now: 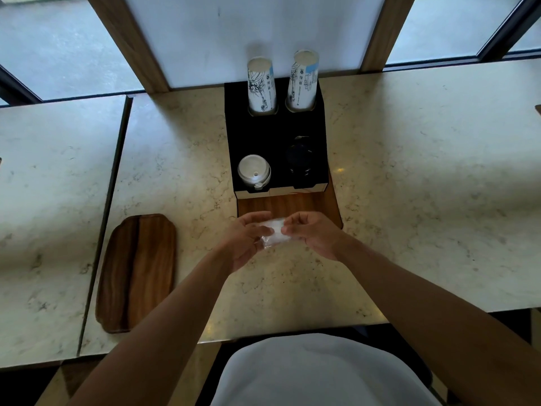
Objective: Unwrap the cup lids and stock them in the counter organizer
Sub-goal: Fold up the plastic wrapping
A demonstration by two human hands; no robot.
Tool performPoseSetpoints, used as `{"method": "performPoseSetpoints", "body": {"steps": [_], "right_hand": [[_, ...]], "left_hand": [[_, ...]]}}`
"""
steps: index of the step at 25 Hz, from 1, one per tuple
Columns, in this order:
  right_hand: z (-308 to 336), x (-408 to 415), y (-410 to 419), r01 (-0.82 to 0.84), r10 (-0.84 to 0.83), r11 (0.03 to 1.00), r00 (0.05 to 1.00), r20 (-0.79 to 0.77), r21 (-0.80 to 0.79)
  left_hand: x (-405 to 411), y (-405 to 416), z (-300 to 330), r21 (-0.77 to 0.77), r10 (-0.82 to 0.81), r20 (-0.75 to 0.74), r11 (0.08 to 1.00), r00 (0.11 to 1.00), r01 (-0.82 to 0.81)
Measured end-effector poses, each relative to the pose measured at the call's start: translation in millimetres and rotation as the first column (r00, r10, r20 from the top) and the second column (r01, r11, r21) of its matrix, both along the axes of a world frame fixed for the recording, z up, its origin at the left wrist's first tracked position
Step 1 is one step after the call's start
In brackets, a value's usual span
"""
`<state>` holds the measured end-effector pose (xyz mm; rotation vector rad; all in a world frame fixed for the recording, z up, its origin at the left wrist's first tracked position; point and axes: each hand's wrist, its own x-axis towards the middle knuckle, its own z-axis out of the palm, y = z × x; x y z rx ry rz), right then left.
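Note:
A crumpled piece of clear plastic wrap point(274, 233) is held between both hands just above the counter, in front of the organizer. My left hand point(245, 236) pinches its left side and my right hand point(312, 232) pinches its right side. The black counter organizer point(263, 136) stands on a wooden base. A stack of white cup lids point(253, 171) fills its front left slot. Dark lids point(299, 159) sit in its front right slot, hard to make out. I cannot tell whether any lid is inside the wrap.
Two stacks of printed paper cups point(262, 86) point(303, 79) rise from the organizer's back slots. A wooden tray point(137, 271) lies on the marble counter point(409, 200) to the left. A seam splits the counter at the left. Windows run behind.

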<state>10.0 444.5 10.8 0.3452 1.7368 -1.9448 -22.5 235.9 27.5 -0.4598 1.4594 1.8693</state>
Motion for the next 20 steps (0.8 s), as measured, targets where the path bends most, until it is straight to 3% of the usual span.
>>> {"method": "performPoseSetpoints", "body": {"steps": [5, 9, 14, 20], "right_hand": [[-2, 13, 0, 0.085, -0.082, 0.991, 0.996, -0.034, 0.106], [-7, 33, 7, 0.223, -0.211, 0.946, 0.974, -0.076, 0.234], [-14, 68, 27, 0.343, -0.330, 0.898, 0.939, -0.095, 0.276], [-15, 126, 63, 0.505, -0.479, 0.809, 0.863, -0.162, 0.300]], "left_hand": [[4, 5, -3, -0.151, -0.097, -0.097, 0.985, 0.991, 0.082], [13, 12, -15, -0.092, -0.246, -0.148, 0.968, 0.958, 0.235], [22, 38, -25, -0.287, -0.452, -0.244, 0.879, 0.858, 0.381], [49, 97, -18, -0.364, -0.594, -0.270, 0.792, 0.758, 0.491]]}}
